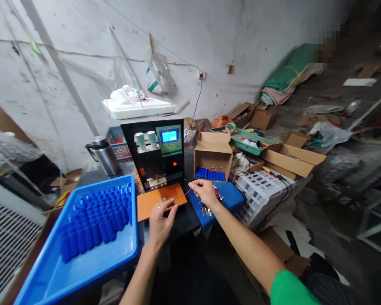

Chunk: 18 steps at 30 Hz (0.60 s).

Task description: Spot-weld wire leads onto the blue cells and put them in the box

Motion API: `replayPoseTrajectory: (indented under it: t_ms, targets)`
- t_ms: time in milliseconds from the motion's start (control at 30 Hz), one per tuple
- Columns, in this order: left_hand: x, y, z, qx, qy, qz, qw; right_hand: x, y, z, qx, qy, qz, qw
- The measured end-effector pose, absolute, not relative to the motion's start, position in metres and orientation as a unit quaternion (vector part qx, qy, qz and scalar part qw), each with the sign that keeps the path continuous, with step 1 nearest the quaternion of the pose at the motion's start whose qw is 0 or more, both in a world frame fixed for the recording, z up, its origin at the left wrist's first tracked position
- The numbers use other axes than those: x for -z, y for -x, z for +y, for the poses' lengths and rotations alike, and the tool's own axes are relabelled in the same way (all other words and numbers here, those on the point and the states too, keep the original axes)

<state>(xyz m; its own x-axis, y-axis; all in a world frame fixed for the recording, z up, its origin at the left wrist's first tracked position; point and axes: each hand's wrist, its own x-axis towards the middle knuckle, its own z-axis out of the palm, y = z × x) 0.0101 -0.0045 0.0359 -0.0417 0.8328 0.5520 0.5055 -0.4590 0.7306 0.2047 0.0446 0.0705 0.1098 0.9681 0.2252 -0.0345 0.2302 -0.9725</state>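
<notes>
- Right hand (205,191) pinches a thin red wire (183,195) between thumb and forefinger, its other fingers loosely curled. The wire runs left, low over the orange board (165,197).
- Left hand (160,220) sits fingers-down on the board's near edge, fingertips drawn together by the wire's other end. Whether they grip it, I cannot tell.
- Risk, as I judge it: the wire is very fine, so a tug from either hand could slip it free or drag it off the board.
- Loose metal bits (206,209) lie right under the right hand. A dropped wrist could scatter them off the counter (184,222).
- The black machine (155,156) stands just beyond the board, close in the way. The blue tray (51,271) of blue cells (95,216) crowds the left, and an open cardboard box (212,154) sits far right.
</notes>
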Motion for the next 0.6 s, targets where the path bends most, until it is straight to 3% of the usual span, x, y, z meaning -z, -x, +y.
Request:
replayPoseTrajectory:
  t_ms: [100,433,600]
  targets:
    - [-0.040,-0.016,-0.014,-0.538,-0.670,0.486,0.161,-0.068,-0.186,0.032,-0.463,0.430,-0.512,0.582]
    - [-0.042,0.006,-0.034,-0.564,-0.535,0.521,0.352,-0.058,-0.148,0.012,-0.558,0.337,-0.538,0.535]
    - [-0.046,0.016,-0.048,-0.564,-0.516,0.529,0.368,-0.046,-0.128,-0.002,-0.560,0.305,-0.593,0.491]
